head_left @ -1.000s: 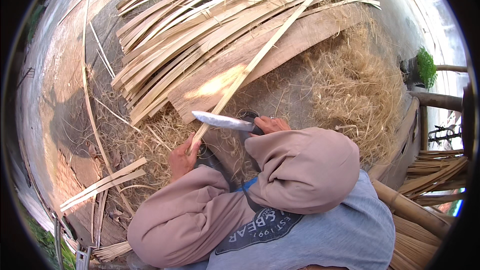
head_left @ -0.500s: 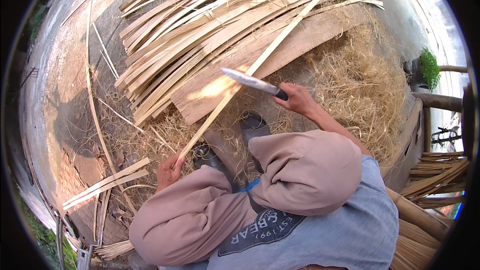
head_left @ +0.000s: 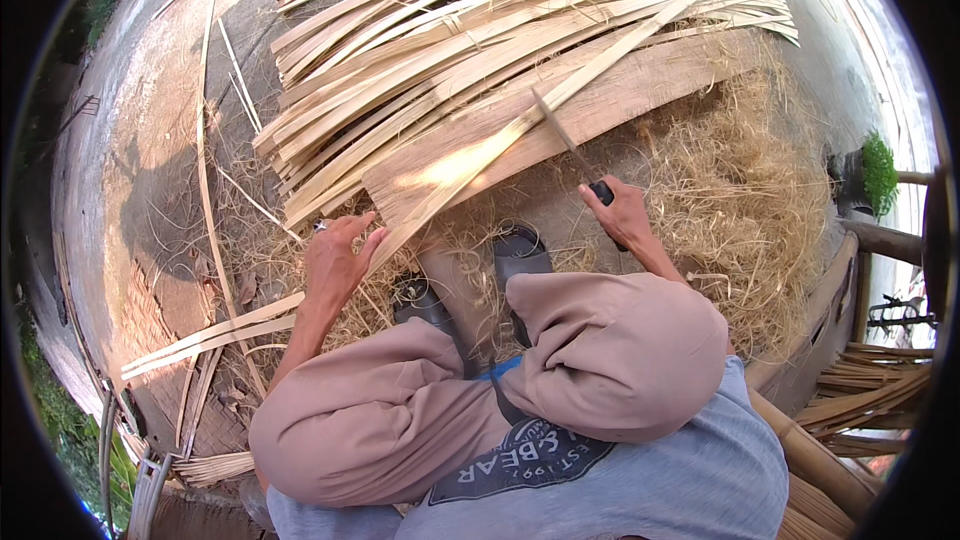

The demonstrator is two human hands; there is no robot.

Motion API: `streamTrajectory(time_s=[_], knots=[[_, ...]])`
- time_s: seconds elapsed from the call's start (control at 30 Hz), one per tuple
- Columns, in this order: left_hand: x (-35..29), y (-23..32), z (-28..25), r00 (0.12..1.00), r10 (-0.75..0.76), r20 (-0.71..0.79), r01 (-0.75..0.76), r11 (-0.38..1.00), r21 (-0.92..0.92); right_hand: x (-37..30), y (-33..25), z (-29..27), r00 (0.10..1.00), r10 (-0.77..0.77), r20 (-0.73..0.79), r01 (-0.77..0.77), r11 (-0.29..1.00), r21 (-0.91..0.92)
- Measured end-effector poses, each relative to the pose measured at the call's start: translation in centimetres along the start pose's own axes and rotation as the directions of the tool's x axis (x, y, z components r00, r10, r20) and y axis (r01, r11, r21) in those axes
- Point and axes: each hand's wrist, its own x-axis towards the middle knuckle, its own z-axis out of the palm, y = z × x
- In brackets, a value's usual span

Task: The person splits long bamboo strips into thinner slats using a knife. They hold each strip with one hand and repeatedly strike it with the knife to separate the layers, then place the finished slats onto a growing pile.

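Note:
A long, pale bamboo strip point(head_left: 481, 159) slants from beside my left hand up across a flat wooden board point(head_left: 610, 100) to the bundle behind. My right hand point(head_left: 627, 217) is closed round the black handle of a knife point(head_left: 566, 133). Its narrow blade points up and left, the tip at the strip's edge; whether it touches cannot be told. Beside the strip's near end is my left hand point(head_left: 338, 258), fingers stretched and apart, thumb close to the strip. It does not appear to grip it.
Many split bamboo strips point(head_left: 480, 35) lie in a wide pile beyond the board. Curly shavings point(head_left: 730, 195) heap up at the right. Short strips point(head_left: 215, 343) lie at the left. My sandalled feet point(head_left: 522, 252) stand before the board. A potted plant point(head_left: 878, 175) stands far right.
My left hand has let go of the strip's near end and moved up and forward alongside it. The knife has swung more upright and shifted right, its tip rising along the strip.

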Motion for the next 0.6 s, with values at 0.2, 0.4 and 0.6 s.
streamTrajectory(time_s=[0.2, 0.4, 0.6], knots=[[12.6, 9.7, -6.5, 0.941, -0.005, 0.338, 0.001, 1.0, 0.013, -7.7, -8.0, 5.4, 0.866, -0.239, 0.439, 0.178, 0.968, 0.176], [17.9, 15.4, 13.8, 0.984, 0.106, -0.141, -0.093, 0.991, 0.093, -6.4, -10.6, 9.6, 0.639, -0.312, 0.704, 0.074, 0.935, 0.347], [22.2, 21.7, 19.4, 0.98, 0.017, -0.2, -0.013, 1.0, 0.021, -4.9, -8.1, 7.7, 0.908, -0.07, 0.412, -0.182, 0.821, 0.541]])
